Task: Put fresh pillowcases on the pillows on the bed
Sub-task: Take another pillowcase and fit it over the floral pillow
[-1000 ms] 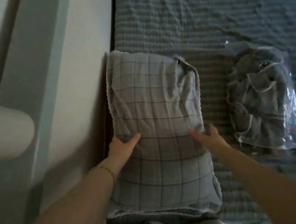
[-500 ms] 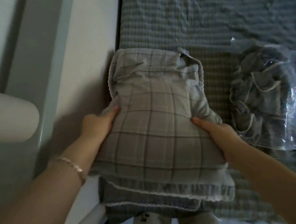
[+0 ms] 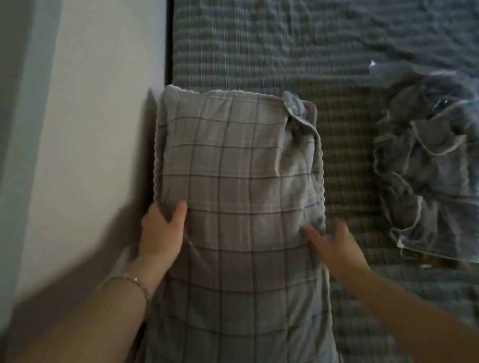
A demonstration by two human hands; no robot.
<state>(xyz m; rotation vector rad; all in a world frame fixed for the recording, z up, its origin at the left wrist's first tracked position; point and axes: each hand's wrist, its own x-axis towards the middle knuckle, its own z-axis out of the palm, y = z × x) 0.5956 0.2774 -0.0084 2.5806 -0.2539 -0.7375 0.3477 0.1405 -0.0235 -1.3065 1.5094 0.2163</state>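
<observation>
A pillow in a grey checked pillowcase (image 3: 232, 182) lies flat along the left edge of the bed (image 3: 272, 24). A flap of the case is folded over at its far right corner. My left hand (image 3: 163, 234) grips the pillow's left edge, thumb on top and fingers tucked under the side. On the right edge my right hand (image 3: 338, 250), blurred, touches the pillow with its fingers spread and straight. A clear plastic bag (image 3: 437, 167) stuffed with crumpled grey fabric with pale trim lies on the bed to the right.
A white panel (image 3: 100, 108) runs along the bed's left side, right against the pillow. The striped grey bedspread stretches away beyond the pillow and the bag.
The pillow, lifted and bunched half a second ago, now lies flat on the bed again. Both hands have moved from squeezing its middle to resting at its side edges.
</observation>
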